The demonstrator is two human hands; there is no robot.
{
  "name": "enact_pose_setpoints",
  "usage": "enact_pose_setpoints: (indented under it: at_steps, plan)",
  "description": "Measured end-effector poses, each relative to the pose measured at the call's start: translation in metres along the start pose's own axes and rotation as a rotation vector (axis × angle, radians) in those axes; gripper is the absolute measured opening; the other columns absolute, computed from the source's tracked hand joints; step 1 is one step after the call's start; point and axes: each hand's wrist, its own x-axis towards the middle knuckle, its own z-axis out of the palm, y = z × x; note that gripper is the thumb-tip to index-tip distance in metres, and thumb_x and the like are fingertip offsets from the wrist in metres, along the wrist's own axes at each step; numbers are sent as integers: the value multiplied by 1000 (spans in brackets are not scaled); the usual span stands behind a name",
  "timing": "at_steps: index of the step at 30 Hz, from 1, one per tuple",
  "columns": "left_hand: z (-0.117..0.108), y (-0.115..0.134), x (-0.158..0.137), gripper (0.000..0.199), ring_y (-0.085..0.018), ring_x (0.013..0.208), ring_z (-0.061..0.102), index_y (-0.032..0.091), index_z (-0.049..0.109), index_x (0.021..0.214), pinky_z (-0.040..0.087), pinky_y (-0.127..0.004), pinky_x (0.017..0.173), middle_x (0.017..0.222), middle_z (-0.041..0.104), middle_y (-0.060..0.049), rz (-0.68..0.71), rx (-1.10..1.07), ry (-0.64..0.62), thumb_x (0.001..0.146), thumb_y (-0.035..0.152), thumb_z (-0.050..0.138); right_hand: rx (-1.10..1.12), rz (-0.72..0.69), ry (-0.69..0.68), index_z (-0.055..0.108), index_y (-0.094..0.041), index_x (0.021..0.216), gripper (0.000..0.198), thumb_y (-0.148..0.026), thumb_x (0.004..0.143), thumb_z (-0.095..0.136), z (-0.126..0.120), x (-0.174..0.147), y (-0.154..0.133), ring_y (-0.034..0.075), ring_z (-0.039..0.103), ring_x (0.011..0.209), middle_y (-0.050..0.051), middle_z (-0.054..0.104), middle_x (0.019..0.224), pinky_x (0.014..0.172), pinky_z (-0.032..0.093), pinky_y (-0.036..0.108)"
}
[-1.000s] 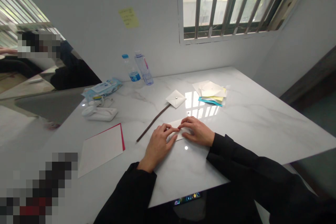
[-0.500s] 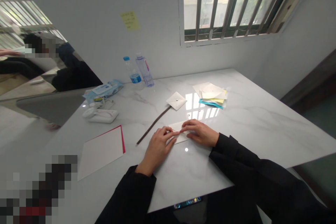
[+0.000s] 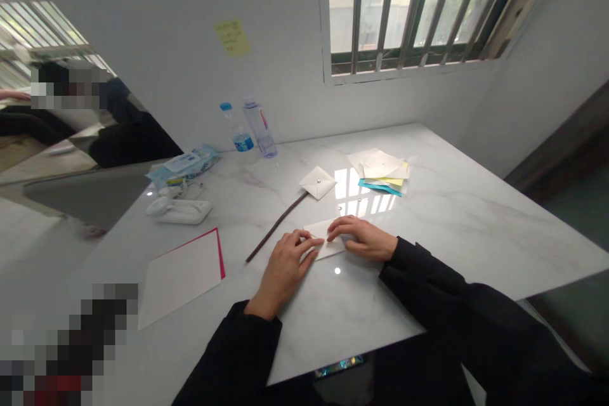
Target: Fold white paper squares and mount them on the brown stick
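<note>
A small folded piece of white paper [image 3: 328,252] lies flat on the table under both hands. My left hand [image 3: 289,264] is on its left end, with the index finger and thumb pressing it down. From the right, my right hand [image 3: 365,238] reaches over the paper, its bent fingers apart and the fingertips at the middle. Beyond the hands is a pinwheel, a square white paper head [image 3: 324,187] with a pin at its centre, on a thin brown stick [image 3: 276,228].
Several paper sheets [image 3: 380,168] lie stacked at back right. At left are white paper over red [image 3: 183,276], a white device [image 3: 190,210] and a wipes pack [image 3: 185,163]. Two plastic bottles [image 3: 261,130] stand by the wall. A phone [image 3: 340,366] is below the front edge.
My right fingertips have drawn slightly away from my left index finger, leaving a small gap over the paper. The view has shifted slightly. My left hand keeps its place on the paper.
</note>
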Motion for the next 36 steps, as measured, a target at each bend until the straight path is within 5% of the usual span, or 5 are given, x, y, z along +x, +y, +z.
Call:
enact_pose_setpoints:
  at_steps: [4,7,19,32,36]
  plan:
    - [0,0,1,26,-25,106,61,31,77,127,51,-46,101,119,68,-6,-5,4,4,104,27,66,-83,99,169,75,-22,109,20,-12,94,67,18,6,-7,25,64,114,7,74,114,108,51,47]
    - [0,0,0,25,-26,107,61,30,77,127,51,-46,100,120,68,-6,-3,5,9,105,27,65,-198,142,226,76,-22,109,23,-27,88,84,31,8,-12,28,61,111,9,71,111,105,52,48]
    - [-4,-6,-1,23,-25,113,62,29,79,122,51,-43,104,120,70,-5,-21,-157,1,102,26,68,-74,126,128,78,-25,114,33,-5,88,72,20,-3,-9,26,63,123,9,69,126,112,51,49]
    - [-10,0,-1,22,-23,111,65,27,79,116,51,-42,103,118,74,-4,-54,-241,17,107,27,59,-63,113,21,78,-27,117,39,-1,89,67,10,-5,-4,27,62,130,9,69,133,117,49,54]
    - [-10,1,-2,25,-26,115,64,29,77,124,52,-45,106,122,72,-4,-58,-204,-6,100,33,72,-47,126,38,77,-26,121,44,0,87,68,11,-5,-3,26,62,130,8,69,132,117,49,51]
